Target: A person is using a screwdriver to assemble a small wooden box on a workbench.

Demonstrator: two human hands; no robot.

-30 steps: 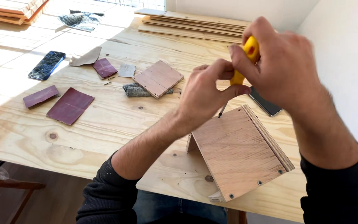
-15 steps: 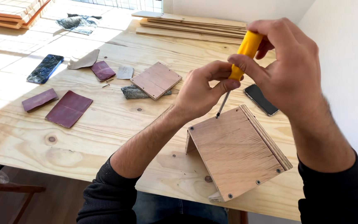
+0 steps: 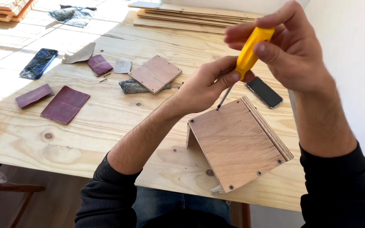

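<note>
Since half a second ago your right hand point(image 3: 294, 63) has lifted the yellow-handled screwdriver point(image 3: 246, 59) a little and tipped it more upright, while the small plywood house point(image 3: 237, 143) has stayed where it sat on the plywood table point(image 3: 106, 122). Your right fingers are curled shut around the top of the yellow handle, thumb pressed on its side. Your left hand point(image 3: 203, 86) is closed lightly on the lower end of that handle, its thumb and forefinger pinching where the metal shaft comes out. Below those fingertips the shaft slants down and left, and its tip meets the upper left corner of the sloping roof panel, near the ridge; whether it sits in a screw there you cannot tell. Screw heads show along the panel's lower edge and at its left corner, well below your fingers. Just behind your right wrist lies a dark phone point(image 3: 265, 91), partly hidden by your hand. Left of your left knuckles rests a square wooden panel point(image 3: 155, 74) lying over a grey sanding pad point(image 3: 134, 86). Farther left are reddish sandpaper sheets point(image 3: 65, 104) and a second phone point(image 3: 39, 63), and beyond your hands lies a stack of wooden boards point(image 3: 191, 17). Nothing lies between your fingers and the roof panel.
</note>
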